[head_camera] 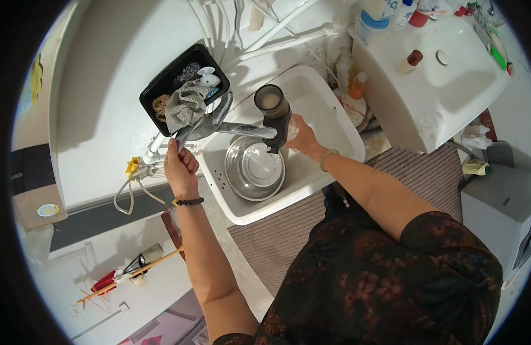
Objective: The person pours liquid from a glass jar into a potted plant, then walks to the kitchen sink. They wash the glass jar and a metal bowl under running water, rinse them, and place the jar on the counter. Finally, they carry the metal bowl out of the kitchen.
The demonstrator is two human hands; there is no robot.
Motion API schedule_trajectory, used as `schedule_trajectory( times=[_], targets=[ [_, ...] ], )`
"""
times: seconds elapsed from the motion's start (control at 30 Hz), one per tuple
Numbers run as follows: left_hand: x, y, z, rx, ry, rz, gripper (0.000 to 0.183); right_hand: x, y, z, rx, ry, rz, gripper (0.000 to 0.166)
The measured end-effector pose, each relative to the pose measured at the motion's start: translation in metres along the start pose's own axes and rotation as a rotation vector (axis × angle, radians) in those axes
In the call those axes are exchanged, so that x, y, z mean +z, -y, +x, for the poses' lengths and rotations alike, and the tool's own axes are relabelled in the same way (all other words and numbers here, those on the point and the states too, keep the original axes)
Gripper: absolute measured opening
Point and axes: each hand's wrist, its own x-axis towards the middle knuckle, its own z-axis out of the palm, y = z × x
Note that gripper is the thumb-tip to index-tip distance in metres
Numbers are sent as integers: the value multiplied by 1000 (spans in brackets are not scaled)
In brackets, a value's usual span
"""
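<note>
A chrome faucet [244, 129] reaches over a white sink basin [339, 113]. Its spout carries a black filter attachment [282, 127] with a see-through round cup on top. My left hand [180, 166] has its thumb and curled fingers at the end of the faucet lever [184, 137]. Over the basin, my right hand [303, 137] is against the filter's right side, its fingertips partly hidden. Something pale and glossy shows by those fingers, too unclear to name. Below the spout, a stainless steel bowl [234, 185] rests in the basin with a smaller round metal piece inside it.
Behind the faucet, a black plastic tray [150, 101] holds a grey mesh cloth [185, 105] and scrubbers. Yellow-handled valve [134, 166] and hoses are at left. A white washbasin [463, 82] with bottles stands at right. A ribbed brown mat [421, 181] covers the floor.
</note>
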Motion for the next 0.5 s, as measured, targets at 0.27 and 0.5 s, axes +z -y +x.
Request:
schedule_trajectory(
  times=[0.27, 0.5],
  targets=[
    [-7, 24, -8, 15, 111, -106, 44, -1, -24, 7, 42, 62, 192, 80],
    [-72, 133, -9, -177, -20, 134, 30, -1, -17, 10, 83, 255, 252, 75]
  ],
)
